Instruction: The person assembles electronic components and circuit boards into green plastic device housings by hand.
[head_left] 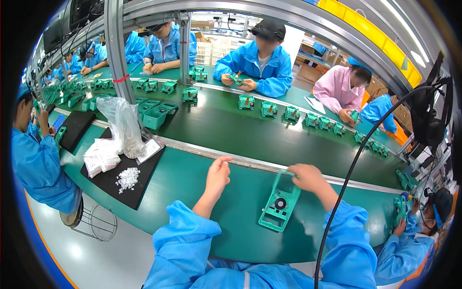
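A green plastic housing lies on the near worktop in front of me, slightly tilted to the right. It has a frame-like open far end and a round black part in its middle. My right hand is closed on the far end of this housing, its fingertips over the rim. To the left, my left hand is raised over the worktop near the conveyor's edge, apart from the housing. Its fingers are drawn together, and whatever may be between them is hidden or too small to name.
On a black mat at left lie small clear plastic parts, white packets and a clear bag. Green assemblies line the conveyor. A black cable hangs near my right arm. Co-workers sit opposite and at both sides.
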A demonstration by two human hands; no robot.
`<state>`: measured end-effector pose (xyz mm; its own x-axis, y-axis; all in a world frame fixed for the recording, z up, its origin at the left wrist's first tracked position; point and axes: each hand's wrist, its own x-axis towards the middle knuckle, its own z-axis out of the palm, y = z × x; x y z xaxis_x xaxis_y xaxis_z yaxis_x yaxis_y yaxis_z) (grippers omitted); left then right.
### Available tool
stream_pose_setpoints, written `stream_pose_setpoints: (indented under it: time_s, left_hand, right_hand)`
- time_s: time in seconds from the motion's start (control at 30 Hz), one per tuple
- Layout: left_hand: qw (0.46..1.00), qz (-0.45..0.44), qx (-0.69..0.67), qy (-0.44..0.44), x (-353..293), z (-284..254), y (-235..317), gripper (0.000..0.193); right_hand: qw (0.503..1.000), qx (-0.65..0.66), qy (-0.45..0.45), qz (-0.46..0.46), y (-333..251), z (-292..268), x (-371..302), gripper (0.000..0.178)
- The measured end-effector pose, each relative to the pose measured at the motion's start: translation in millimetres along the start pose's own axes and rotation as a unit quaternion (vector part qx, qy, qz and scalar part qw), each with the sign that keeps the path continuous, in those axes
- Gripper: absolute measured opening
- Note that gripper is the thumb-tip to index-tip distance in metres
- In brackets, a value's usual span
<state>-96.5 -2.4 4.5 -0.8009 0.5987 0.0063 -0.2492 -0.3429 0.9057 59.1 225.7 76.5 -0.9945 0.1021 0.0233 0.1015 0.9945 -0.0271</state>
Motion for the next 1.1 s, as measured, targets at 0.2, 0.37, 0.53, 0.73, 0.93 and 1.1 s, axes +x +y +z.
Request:
stream_pose_setpoints:
  time_s: [0.2,0.37,0.53,0.73,0.93,1.1]
  left_hand:
    - [0.981,-0.056,-0.178,0.058,1,-13,-3,0.017]
    - [0.928,-0.131,-0.340,0.074,1,3,-6,0.025]
    - [0.908,-0.121,-0.399,0.046,-7,0,-23,0.029]
    - [0.893,-0.129,-0.428,0.048,-21,13,-15,0.037]
    - [0.880,-0.122,-0.449,-0.093,-25,35,-16,0.051]
    - [0.891,-0.111,-0.431,-0.092,-35,16,-10,0.053]
  right_hand:
    - [0.950,0.208,0.092,0.212,78,3,-119,0.060]
    - [0.810,0.257,0.234,0.473,165,35,-252,0.059]
    - [0.589,0.314,0.316,0.674,203,58,-335,0.057]
    - [0.511,0.332,0.412,0.677,165,46,-305,0.065]
    - [0.800,-0.142,0.441,0.380,99,69,-195,0.055]
    - [0.901,0.160,0.368,-0.162,-90,45,-18,0.021]
